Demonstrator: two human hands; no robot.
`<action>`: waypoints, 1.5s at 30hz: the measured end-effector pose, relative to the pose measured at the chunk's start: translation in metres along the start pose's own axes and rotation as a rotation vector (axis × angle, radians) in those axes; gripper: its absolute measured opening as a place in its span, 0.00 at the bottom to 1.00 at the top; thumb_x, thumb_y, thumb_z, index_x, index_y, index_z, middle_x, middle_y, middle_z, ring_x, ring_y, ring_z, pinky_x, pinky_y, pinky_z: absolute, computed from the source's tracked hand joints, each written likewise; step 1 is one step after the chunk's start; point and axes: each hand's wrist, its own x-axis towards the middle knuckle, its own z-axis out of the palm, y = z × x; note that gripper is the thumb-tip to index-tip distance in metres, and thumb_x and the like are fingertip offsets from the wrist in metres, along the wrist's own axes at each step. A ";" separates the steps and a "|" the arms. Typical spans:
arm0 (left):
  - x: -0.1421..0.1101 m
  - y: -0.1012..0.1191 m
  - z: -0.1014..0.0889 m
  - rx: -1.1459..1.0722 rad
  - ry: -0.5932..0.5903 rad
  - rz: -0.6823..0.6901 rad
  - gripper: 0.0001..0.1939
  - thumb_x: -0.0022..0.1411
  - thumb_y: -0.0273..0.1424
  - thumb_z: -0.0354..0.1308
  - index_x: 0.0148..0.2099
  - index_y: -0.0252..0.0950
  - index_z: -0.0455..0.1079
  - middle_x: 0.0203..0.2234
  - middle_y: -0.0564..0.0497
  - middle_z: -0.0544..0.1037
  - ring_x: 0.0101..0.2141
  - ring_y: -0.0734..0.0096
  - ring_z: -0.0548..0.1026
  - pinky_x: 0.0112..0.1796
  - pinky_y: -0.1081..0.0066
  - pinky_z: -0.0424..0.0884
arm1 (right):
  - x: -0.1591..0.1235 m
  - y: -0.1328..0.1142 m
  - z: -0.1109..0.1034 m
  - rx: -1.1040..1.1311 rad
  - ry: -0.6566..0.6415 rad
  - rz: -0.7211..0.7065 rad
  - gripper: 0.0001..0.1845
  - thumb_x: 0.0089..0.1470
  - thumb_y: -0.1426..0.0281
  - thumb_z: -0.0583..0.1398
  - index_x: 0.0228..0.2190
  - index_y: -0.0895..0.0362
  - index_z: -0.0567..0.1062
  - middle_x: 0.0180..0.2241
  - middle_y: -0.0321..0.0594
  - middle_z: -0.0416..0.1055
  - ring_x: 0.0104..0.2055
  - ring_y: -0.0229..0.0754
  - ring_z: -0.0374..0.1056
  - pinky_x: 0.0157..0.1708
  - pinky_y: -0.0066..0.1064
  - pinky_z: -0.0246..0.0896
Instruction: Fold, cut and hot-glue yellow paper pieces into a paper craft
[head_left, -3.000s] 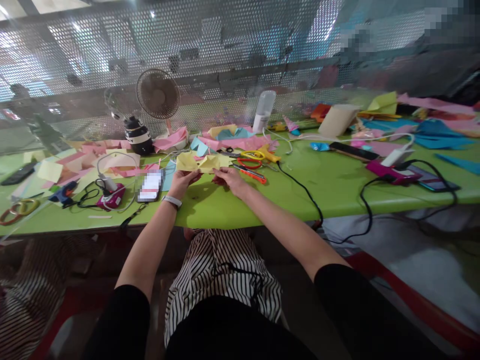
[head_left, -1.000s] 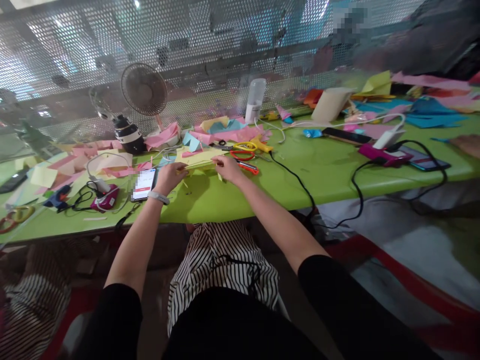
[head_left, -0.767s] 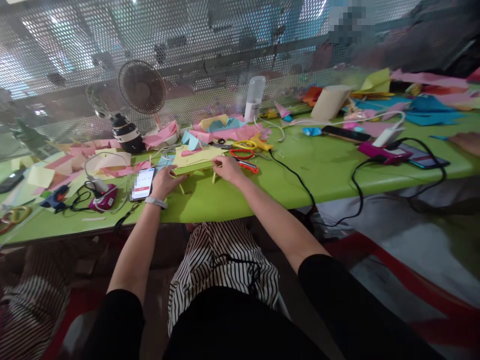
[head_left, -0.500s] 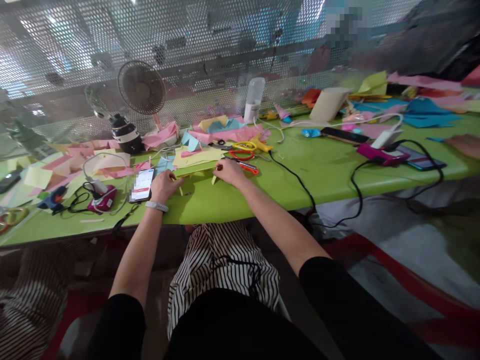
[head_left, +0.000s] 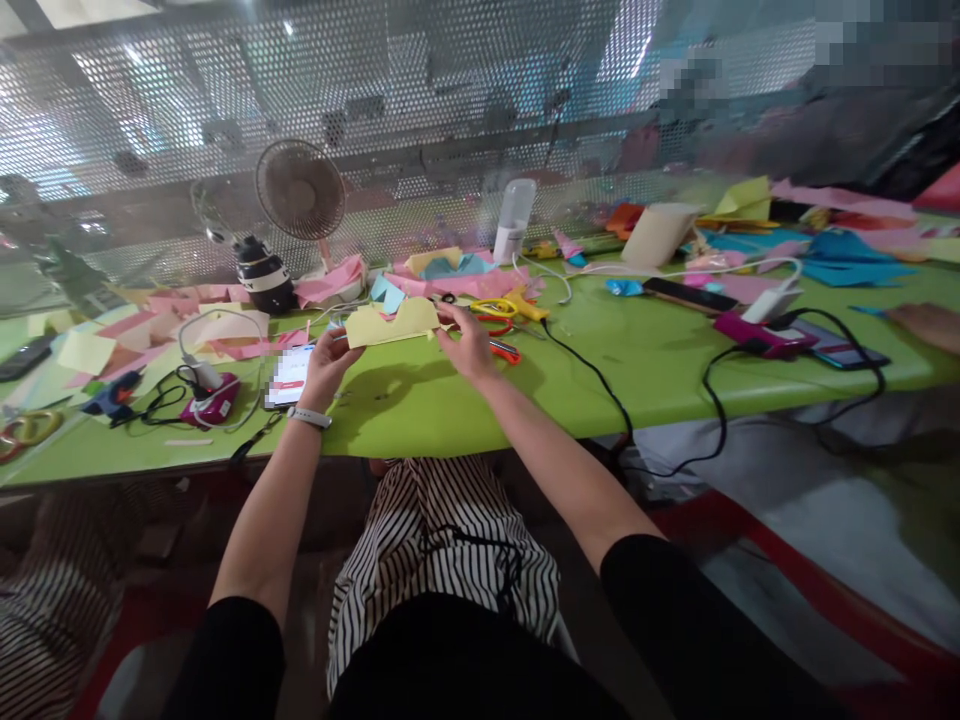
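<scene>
A pale yellow cut paper (head_left: 394, 325) with a wavy upper edge is held up between my hands, above the green table (head_left: 420, 410). My left hand (head_left: 330, 365) grips its left end, fingers closed on it, with a pale band on the wrist. At the other end my right hand (head_left: 466, 343) pinches the paper's right side. Just left of my left hand lies a lit phone (head_left: 291, 378). Red-handled scissors (head_left: 495, 325) and a red-and-black cutter (head_left: 505, 351) lie beyond my right hand, partly hidden by it.
A yellow glue gun (head_left: 528, 304) with a black cord lies right of centre. Behind stand a fan (head_left: 300, 190), a dark bottle (head_left: 266, 278) and a white humidifier (head_left: 514, 222). Pink power strips (head_left: 765, 335) and paper scraps cover both sides. Another person's hand (head_left: 928, 325) rests far right.
The yellow paper has been raised and tilted upright, so its wavy face shows. Both hands have come up with it. The camera view has shifted slightly.
</scene>
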 end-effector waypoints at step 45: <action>0.010 -0.013 -0.009 0.323 0.270 -0.096 0.20 0.58 0.49 0.62 0.38 0.35 0.69 0.33 0.42 0.81 0.39 0.61 0.80 0.43 0.62 0.75 | -0.003 -0.011 0.005 -0.090 -0.146 0.100 0.36 0.50 0.74 0.65 0.61 0.55 0.69 0.53 0.48 0.75 0.55 0.53 0.70 0.60 0.46 0.62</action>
